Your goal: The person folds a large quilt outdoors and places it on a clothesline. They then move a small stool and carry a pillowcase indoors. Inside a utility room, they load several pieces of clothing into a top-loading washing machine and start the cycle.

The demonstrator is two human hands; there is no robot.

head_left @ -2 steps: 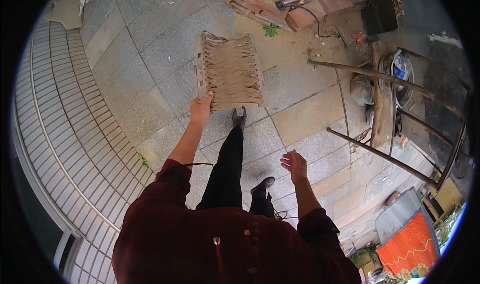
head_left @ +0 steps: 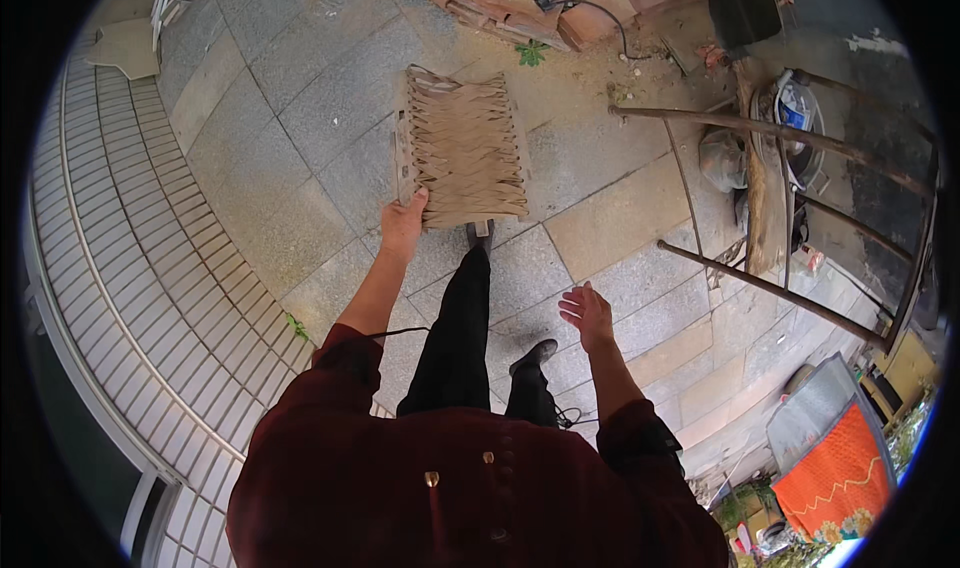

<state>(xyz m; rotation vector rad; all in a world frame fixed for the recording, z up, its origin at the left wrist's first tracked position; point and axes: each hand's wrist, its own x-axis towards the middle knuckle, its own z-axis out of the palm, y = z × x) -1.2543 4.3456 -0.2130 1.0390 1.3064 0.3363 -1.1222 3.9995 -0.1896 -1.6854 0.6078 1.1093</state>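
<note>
Out in front of me is a stool (head_left: 466, 150) with a tan woven-strap seat and a pale wooden frame along its left side. My left hand (head_left: 403, 224) grips its near left corner, thumb on top; the other fingers are hidden beneath the frame. The stool hangs over the paving just ahead of my left shoe (head_left: 480, 238). My right hand (head_left: 588, 315) is held out at my right side with nothing in it, fingers apart, above the stone slabs.
White tiling (head_left: 140, 228) curves along the left. At the right stands a rusty metal frame (head_left: 770, 133) beside a wooden post and a bucket (head_left: 805, 128). Stacked bricks (head_left: 490, 8) lie at the far side. An orange cloth (head_left: 835, 473) hangs at the lower right.
My right shoe has moved slightly forward, and the surroundings have shifted a little in view. The stool stays in my left hand.
</note>
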